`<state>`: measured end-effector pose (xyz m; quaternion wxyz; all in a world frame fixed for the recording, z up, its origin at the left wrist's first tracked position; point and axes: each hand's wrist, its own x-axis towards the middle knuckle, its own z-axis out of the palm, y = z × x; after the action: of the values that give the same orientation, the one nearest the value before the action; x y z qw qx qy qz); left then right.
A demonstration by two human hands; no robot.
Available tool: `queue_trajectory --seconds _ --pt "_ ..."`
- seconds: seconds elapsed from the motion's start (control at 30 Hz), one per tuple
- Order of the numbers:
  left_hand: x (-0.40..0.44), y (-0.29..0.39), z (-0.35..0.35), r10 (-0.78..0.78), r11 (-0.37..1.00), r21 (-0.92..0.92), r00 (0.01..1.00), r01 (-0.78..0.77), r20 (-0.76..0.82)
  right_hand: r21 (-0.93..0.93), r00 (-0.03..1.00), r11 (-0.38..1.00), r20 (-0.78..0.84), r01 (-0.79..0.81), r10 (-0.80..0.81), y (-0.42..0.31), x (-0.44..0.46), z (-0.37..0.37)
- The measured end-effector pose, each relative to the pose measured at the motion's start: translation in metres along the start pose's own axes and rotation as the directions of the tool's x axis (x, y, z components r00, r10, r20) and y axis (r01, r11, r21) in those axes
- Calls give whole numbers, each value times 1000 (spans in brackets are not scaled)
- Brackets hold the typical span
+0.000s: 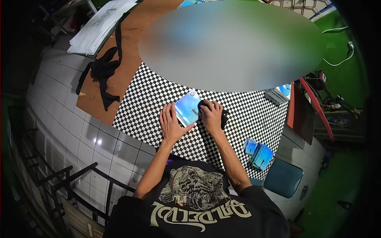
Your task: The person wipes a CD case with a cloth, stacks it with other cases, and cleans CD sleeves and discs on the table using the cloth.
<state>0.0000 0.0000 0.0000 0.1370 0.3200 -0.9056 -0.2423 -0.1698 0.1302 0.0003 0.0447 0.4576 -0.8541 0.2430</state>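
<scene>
A flat square CD case [185,106] with a blue cover and a small dark figure with outstretched arms lies tilted on the checkered table. My left hand [170,124] grips it, fingers along its left edge and thumb at its lower corner. At the case's right edge, my right hand [212,116] is closed on a black cloth [224,119], partly hidden beneath the fingers and palm. The cloth touches the right side of the cover.
Blue-covered cases [262,156] are stacked at the table's near right, beside smaller blue cards [250,146]. Another stack [278,94] stands farther back. Black fabric [105,68] lies on the brown board [129,31] near white sheets [101,27]. A stool [283,178] stands right. A blurred oval hides the far table.
</scene>
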Motion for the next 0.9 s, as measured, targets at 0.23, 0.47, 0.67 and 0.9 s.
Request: queue_trajectory --seconds 0.23,0.47,0.67,0.9 --pt "0 1 2 14 1000 14 1000 -13 -20 -48 987 991 -89 129 -132 4 6 0" --pt "3 -1 -1 15 1000 18 999 -14 -29 -31 977 984 -122 174 -176 4 45 19" --pt "4 1 -2 -10 999 33 999 11 -30 -93 965 975 -155 200 -213 -6 26 5" --pt "5 2 -3 10 1000 21 999 -9 -34 -25 976 985 -128 172 -174 -1 43 22"
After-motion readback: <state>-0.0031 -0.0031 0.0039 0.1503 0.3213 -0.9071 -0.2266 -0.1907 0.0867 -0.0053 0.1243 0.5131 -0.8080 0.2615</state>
